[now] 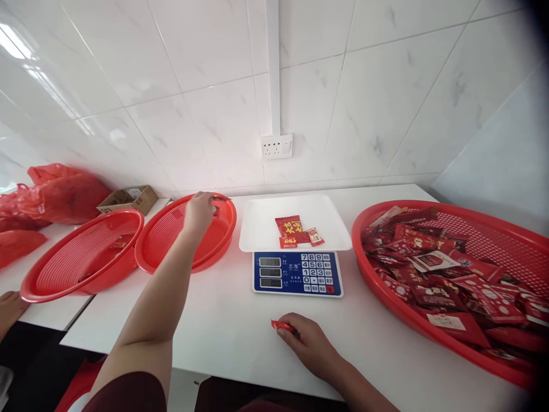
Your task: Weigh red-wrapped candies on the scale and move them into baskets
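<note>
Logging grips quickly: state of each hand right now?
Left hand: closed, apparently on a blurred packet.
Right hand: closed, holding a small red packet at the fingertips.

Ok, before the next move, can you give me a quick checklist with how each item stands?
1. Right hand free: not ok; it pinches a small red packet.
2. Left hand grip firm: cannot tell; a dark red wrapper shows beside it, above the middle basket.
3. Tray packets within the rim of the white tray: ok.
4. Scale display readable: cannot tell; digits too faint.
5. Right basket stocked: ok; many packets inside.
</note>
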`<state>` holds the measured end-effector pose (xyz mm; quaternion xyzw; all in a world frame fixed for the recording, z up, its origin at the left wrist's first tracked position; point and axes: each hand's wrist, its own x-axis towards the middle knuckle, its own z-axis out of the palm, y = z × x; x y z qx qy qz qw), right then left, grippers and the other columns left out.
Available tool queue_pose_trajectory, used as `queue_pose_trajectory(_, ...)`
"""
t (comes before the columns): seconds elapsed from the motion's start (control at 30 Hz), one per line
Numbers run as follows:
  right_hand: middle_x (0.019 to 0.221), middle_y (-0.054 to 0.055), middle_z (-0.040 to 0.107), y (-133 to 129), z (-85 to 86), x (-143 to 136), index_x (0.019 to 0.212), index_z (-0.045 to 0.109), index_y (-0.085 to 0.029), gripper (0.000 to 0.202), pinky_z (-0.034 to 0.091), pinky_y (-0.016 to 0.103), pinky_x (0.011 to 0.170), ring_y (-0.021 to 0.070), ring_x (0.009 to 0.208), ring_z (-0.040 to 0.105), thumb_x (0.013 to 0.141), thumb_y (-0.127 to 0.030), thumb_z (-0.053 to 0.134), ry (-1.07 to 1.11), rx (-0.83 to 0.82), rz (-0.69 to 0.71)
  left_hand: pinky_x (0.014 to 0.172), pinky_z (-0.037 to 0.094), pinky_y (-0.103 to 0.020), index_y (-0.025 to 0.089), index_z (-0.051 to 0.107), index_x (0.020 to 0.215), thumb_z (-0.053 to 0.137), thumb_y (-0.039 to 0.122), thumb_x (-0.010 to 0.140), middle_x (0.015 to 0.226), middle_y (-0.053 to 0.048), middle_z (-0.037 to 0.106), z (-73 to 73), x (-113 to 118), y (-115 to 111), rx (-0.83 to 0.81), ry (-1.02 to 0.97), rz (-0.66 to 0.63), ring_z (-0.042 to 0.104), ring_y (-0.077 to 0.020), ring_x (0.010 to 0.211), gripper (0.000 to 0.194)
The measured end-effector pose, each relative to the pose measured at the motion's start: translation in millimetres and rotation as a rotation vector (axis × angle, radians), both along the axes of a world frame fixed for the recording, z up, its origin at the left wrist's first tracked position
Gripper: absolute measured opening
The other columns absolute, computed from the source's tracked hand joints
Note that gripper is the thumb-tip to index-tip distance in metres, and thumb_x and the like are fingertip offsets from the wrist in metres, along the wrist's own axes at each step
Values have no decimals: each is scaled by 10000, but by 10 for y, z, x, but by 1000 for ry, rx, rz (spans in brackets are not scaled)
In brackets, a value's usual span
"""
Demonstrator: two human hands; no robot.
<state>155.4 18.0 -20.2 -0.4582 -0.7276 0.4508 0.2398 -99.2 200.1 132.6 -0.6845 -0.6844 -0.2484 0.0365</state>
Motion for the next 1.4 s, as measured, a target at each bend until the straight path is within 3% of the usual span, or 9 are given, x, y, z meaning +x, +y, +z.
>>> queue_pose_trajectory(0.1,743,7,603,3,-3,3,793,589,-208,242,405,247,613,149,660,527,888,-373,439,-10,17,9,870,447,-439,113,626,1002,407,183,871,1119,-137,599,96,-279,-90,-12,65,119,548,-320,1059,265)
queue_pose_trajectory(0.2,731,6,599,8,-10,1,778,585,-209,253,402,248,606,149,652,524,889,-381,436,-12,23,14,1007,316,-537,120,582,1119,532,259,831,1297,-164,498,4,-179,-155,-52,112,81,353,-371,1274,324)
queue_pose_trajectory(0.43,758,13,615,0,-16,-6,814,598,-202,267,408,248,618,150,667,532,894,-392,428,0,8,-3,1087,199,-533,282,328,1375,423,580,851,1523,-103,186,-439,1056,-183,-268,64,-574,80,-298,1407,611)
queue_pose_trajectory(0.57,746,5,604,-13,-3,-4,793,585,-198,255,402,239,610,143,659,516,888,-386,442,2,0,-22,1024,176,-649,341,354,1349,362,702,797,1526,-93,156,-556,1555,-133,-379,107,-668,64,-362,1394,660)
queue_pose_trajectory(0.67,734,-5,596,-18,-1,-4,782,582,-200,249,395,232,600,137,648,508,886,-381,447,3,1,-24,1005,239,-614,322,490,1221,369,687,803,1435,-87,330,-611,1695,-72,-344,200,-663,234,-345,1339,568)
queue_pose_trajectory(0.8,734,-4,599,-11,-11,-5,779,586,-196,252,396,230,602,136,649,511,883,-380,448,3,1,-10,918,377,-489,250,574,1072,369,540,881,1162,-95,525,-633,1709,23,-225,256,-592,472,-278,1112,403)
queue_pose_trajectory(1.03,767,8,618,-11,2,-2,815,596,-195,239,408,241,630,149,678,536,881,-371,448,-8,-6,-6,782,431,-344,220,602,978,326,454,926,1038,-83,569,-561,1626,175,-161,177,-501,503,-240,1043,365)
queue_pose_trajectory(1.27,777,10,622,-3,3,-1,825,602,-201,247,407,246,631,153,687,544,888,-381,445,-7,8,-6,605,402,-276,185,587,814,292,426,937,846,-65,617,-592,1416,291,-136,-25,-322,586,-172,741,400)
queue_pose_trajectory(1.4,785,13,628,-16,-7,5,836,605,-201,245,417,246,638,154,695,553,887,-381,447,5,1,-11,592,393,-260,185,571,798,292,436,930,816,-53,635,-411,1112,325,-88,-96,-202,588,-162,719,397)
